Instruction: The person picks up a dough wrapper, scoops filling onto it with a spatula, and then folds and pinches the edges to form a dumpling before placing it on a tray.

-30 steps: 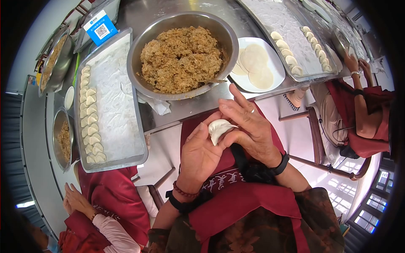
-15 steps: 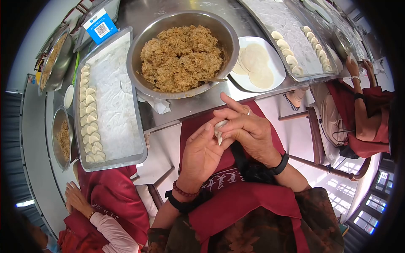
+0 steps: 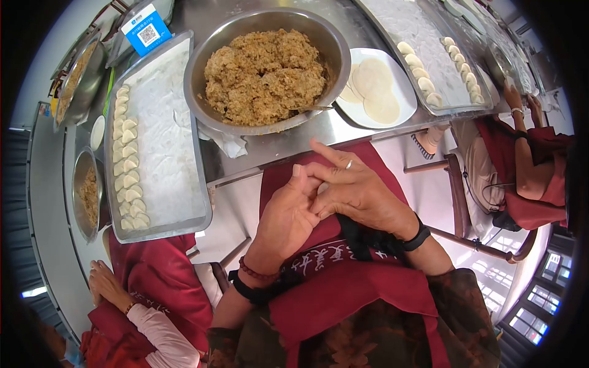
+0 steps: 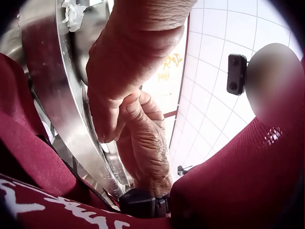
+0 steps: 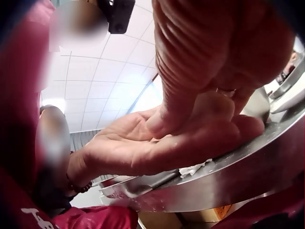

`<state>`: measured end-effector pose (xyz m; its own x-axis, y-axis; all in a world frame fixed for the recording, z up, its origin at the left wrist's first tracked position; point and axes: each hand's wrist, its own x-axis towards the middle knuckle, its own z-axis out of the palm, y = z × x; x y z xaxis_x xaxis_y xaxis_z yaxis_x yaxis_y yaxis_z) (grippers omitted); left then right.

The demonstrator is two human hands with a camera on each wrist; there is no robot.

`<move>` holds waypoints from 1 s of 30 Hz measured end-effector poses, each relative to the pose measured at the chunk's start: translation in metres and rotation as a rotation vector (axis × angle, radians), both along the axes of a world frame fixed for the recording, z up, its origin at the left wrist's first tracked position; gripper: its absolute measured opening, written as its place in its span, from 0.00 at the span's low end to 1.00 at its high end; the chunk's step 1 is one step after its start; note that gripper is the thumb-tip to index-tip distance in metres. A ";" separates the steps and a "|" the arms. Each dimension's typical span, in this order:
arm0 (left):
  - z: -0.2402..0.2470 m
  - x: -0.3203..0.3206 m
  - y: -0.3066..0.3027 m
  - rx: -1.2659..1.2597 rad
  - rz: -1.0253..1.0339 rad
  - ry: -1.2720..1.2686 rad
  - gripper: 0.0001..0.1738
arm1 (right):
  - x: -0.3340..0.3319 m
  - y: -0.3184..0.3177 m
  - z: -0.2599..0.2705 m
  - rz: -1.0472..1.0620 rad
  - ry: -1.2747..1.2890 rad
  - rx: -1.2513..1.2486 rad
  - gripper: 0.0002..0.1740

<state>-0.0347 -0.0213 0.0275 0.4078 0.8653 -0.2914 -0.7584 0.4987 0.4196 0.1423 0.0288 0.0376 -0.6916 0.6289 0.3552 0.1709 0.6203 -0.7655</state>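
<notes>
In front of the apron, both hands are pressed together over a dumpling, which their fingers hide in the head view. My left hand cups it from below, palm up, with the thumb raised. From the other side my right hand bends its thumb and fingers in against the left fingers, its index finger pointing out. In the right wrist view the right thumb presses down into the left palm. Just beyond the hands stands a metal bowl of brown filling.
Round wrappers lie on a white plate right of the bowl. A floured tray with rows of dumplings is at left, another tray at right. The metal table edge runs before me. People sit on both sides.
The dumpling, plainly visible between the hands a second ago, has gone out of sight as the right fingers closed over it. Both hands stay joined. The head view has shifted slightly.
</notes>
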 end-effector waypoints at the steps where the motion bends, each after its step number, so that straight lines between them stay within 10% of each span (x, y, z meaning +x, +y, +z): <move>1: -0.006 -0.003 0.000 0.037 -0.046 0.005 0.32 | -0.001 0.000 -0.001 0.009 -0.007 -0.004 0.07; 30: -0.003 0.008 0.016 -0.065 -0.016 -0.205 0.44 | 0.016 -0.003 -0.019 -0.221 0.294 -0.379 0.08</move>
